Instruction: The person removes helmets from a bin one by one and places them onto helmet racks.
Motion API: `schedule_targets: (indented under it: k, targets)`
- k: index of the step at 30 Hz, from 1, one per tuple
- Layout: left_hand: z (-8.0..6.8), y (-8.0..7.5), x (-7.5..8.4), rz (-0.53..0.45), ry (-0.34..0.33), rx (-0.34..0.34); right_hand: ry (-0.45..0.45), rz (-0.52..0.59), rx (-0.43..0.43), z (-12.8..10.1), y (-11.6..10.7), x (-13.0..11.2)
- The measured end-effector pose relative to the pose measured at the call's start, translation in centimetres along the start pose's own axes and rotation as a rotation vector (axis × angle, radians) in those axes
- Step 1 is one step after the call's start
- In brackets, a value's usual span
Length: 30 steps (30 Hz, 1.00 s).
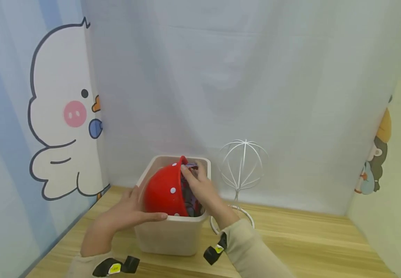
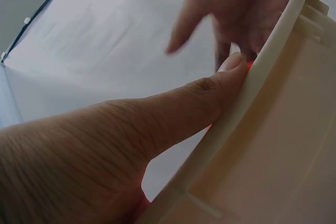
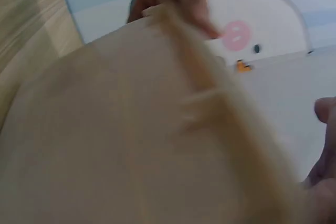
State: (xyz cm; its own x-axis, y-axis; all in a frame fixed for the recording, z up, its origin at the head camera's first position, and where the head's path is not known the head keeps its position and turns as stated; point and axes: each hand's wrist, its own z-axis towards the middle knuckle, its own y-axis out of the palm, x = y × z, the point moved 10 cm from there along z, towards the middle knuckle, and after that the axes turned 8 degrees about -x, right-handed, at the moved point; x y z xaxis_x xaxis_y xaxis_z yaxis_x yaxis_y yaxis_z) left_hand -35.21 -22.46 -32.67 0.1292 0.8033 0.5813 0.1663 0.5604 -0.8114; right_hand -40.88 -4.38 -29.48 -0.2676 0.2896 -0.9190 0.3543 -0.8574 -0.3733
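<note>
The red dotted hat [image 1: 163,191] sits tilted in the cream bin [image 1: 172,235] on the table [image 1: 308,239]. Left hand [image 1: 124,216] holds its crown; right hand [image 1: 200,189] pinches its inner edge. Likely light and soft; the brim appears the best hold.

One cream bin [image 1: 172,235], one red dotted hat [image 1: 163,191], one wire stand [image 1: 243,166], two hands
</note>
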Motion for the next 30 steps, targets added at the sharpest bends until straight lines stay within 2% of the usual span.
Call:
schedule_targets:
  k: [2, 4, 7, 9, 13, 16, 19, 23, 27, 30]
  targets:
    - [0.1, 0.6, 0.1, -0.004, -0.007, -0.013, 0.071, -0.043, 0.036, 1.1, 0.8, 0.9]
    - [0.1, 0.8, 0.3, -0.004, -0.006, -0.019, 0.103, -0.129, 0.032, 1.8, 1.7, 1.5]
    - [0.0, 0.6, 0.7, 0.005, 0.011, -0.012, 0.064, -0.218, 0.027, 2.5, 2.6, 1.1]
    - [-0.1, 0.1, 0.8, 0.019, 0.024, 0.000, 0.029, -0.237, 0.030, 2.8, 2.8, 0.7]
    - [-0.3, -0.3, 0.3, 0.031, 0.000, -0.007, 0.025, -0.143, 0.074, 2.8, 2.3, 0.3]
    - [-0.3, -0.2, 0.1, 0.009, -0.025, -0.022, 0.070, -0.025, 0.145, 2.7, 1.3, 0.9]
    - [-0.3, -0.2, -0.1, 0.001, -0.042, -0.027, 0.076, 0.041, 0.224, 2.5, 0.3, 0.9]
    - [-0.4, 0.2, -0.6, -0.029, -0.054, -0.048, 0.043, 0.022, 0.272, 2.3, -0.3, 0.6]
    - [-0.4, 0.4, -0.4, -0.070, -0.031, -0.053, -0.019, 0.022, 0.322, 2.0, -0.8, 0.1]
    - [-0.4, 0.3, -0.3, -0.074, -0.025, -0.054, -0.041, 0.048, 0.323, 1.7, -0.9, 0.1]
